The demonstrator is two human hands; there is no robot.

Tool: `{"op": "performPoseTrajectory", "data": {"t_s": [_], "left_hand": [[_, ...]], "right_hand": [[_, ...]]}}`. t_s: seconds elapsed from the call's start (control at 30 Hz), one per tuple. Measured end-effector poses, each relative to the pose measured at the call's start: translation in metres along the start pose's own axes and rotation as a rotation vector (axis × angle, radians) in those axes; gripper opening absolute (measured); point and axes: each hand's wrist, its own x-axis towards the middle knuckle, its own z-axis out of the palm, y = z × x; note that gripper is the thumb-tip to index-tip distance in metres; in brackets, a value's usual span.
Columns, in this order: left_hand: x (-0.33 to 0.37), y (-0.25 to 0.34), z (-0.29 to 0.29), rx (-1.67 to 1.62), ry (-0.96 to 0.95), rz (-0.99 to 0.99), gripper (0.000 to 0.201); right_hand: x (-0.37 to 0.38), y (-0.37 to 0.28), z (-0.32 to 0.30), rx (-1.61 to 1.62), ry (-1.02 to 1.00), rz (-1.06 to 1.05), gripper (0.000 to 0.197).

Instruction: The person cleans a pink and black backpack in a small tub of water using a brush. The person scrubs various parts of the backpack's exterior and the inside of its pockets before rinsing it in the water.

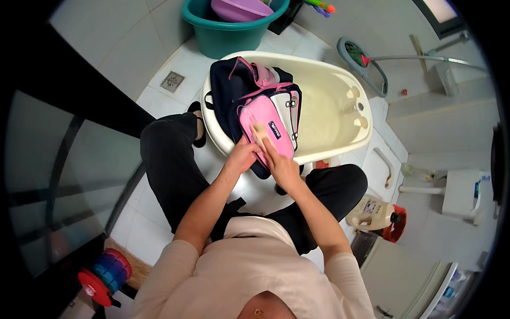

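Note:
A pink and navy backpack (pixel 273 114) lies over the left end of a cream baby bathtub (pixel 348 74), its pink pocket panel facing up. My right hand (pixel 281 165) is closed around a small beige brush (pixel 259 133), slightly blurred, which rests against the pink panel. Beside it, my left hand (pixel 243 155) grips the near edge of the backpack, with its fingertips close to the brush. Part of the bag's lower edge is hidden behind my hands.
A teal tub (pixel 228 40) holding a purple basin (pixel 241 10) stands beyond the bathtub. A floor drain (pixel 172 81) lies at the left. To the right are a large beige jug (pixel 372 212) and a grey-rimmed oval thing (pixel 353 53). A colourful round container (pixel 106 274) sits at lower left.

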Motion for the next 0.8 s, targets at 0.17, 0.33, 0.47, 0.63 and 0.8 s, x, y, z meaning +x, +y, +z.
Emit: {"op": "performPoseTrajectory", "data": {"t_s": [0.17, 0.33, 0.47, 0.63, 0.8], "left_hand": [[-0.001, -0.001, 0.011, -0.051, -0.016, 0.059, 0.056], [0.007, 0.004, -0.026, -0.379, -0.23, -0.18, 0.043], [0.003, 0.007, 0.007, -0.218, -0.037, -0.107, 0.043], [0.006, 0.006, 0.009, -0.276, -0.038, -0.077, 0.042], [0.003, 0.007, 0.01, -0.256, -0.022, -0.063, 0.043]], "right_hand": [[0.03, -0.015, 0.013, 0.102, 0.183, -0.007, 0.041], [-0.045, 0.002, 0.023, 0.093, 0.078, 0.0, 0.041], [-0.009, 0.002, 0.005, -0.007, 0.07, 0.041, 0.041], [0.031, 0.005, 0.007, 0.098, 0.186, 0.109, 0.041], [-0.036, 0.046, 0.022, 0.152, 0.129, 0.09, 0.039]]}}
